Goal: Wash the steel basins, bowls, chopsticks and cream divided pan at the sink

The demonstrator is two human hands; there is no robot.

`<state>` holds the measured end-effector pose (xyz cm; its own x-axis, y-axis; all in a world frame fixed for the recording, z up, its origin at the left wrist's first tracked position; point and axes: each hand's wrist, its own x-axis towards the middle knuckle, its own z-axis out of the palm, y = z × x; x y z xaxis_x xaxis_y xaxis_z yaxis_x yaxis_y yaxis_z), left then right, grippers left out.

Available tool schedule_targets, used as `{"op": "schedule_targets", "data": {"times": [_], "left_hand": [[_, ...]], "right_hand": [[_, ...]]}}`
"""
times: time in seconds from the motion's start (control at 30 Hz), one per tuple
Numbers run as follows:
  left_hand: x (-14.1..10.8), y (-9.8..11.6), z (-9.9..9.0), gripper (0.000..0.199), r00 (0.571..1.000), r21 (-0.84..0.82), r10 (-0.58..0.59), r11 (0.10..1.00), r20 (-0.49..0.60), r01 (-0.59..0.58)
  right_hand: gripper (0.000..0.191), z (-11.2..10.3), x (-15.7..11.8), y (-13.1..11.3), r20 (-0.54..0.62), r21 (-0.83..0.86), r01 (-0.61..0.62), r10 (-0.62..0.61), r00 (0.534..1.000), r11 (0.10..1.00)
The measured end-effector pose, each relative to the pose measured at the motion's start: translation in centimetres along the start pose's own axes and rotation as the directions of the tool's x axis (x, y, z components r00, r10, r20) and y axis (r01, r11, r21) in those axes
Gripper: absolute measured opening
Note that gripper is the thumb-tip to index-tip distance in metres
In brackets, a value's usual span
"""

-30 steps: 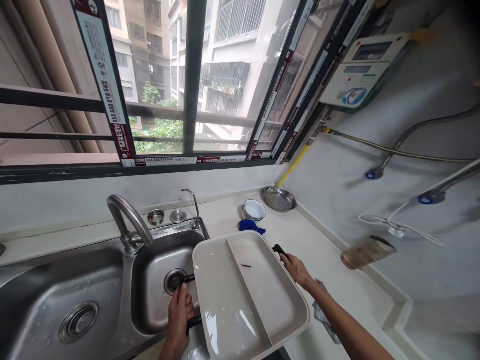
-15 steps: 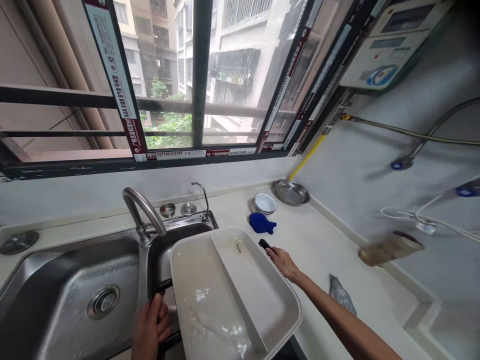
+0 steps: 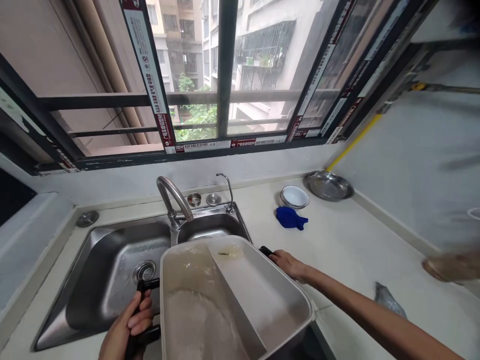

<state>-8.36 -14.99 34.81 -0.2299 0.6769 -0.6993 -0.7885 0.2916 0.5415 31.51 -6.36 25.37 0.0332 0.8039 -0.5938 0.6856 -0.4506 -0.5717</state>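
Observation:
A cream two-compartment hot pot pan point(image 3: 264, 292) with black side handles is held in front of me, over the counter and the near side of the small sink basin. Cloudy water point(image 3: 195, 305) covers the floor of its left compartment. A little green scrap point(image 3: 224, 253) lies in a yellowish puddle at the far end of the right compartment. My left hand point(image 3: 129, 320) is wrapped round the black left handle point(image 3: 150, 283). On the other side, my right hand point(image 3: 287, 263) grips the right handle point(image 3: 266, 251), which its fingers partly cover.
The stainless double sink point(image 3: 112, 270) lies to the left, with a curved faucet point(image 3: 174, 192) over it. Behind the pan are a blue fish-shaped cloth point(image 3: 289, 218), white bowls point(image 3: 295, 196) and a metal dish point(image 3: 330, 186). A crumpled plastic bag point(image 3: 389, 299) rests at right.
My view has swung left, so the sink and counter items sit further right. The pan has shifted left relative to the sink, both hands still on its handles. Water in it has moved.

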Motion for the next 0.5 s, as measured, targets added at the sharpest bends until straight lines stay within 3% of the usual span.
{"op": "schedule_targets", "data": {"times": [0.1,0.23,0.5], "left_hand": [[-0.5,1.0,1.0,0.014,0.997,-0.044,-0.066,0.997,-0.042,0.064],[-0.9,2.1,2.3,0.026,0.992,-0.095,-0.107,0.99,-0.072,0.1],[1.1,1.1,1.4,0.027,0.98,-0.23,-0.198,0.955,-0.027,0.186]], "right_hand": [[0.033,0.1,-0.2,-1.0,0.072,-0.018,-0.084,0.085,0.994,0.996],[0.028,0.2,-0.2,-2.0,0.083,-0.039,-0.145,0.148,0.985,0.989],[0.029,-1.1,-0.1,-2.8,0.041,-0.083,-0.134,0.138,0.99,0.988]]}}
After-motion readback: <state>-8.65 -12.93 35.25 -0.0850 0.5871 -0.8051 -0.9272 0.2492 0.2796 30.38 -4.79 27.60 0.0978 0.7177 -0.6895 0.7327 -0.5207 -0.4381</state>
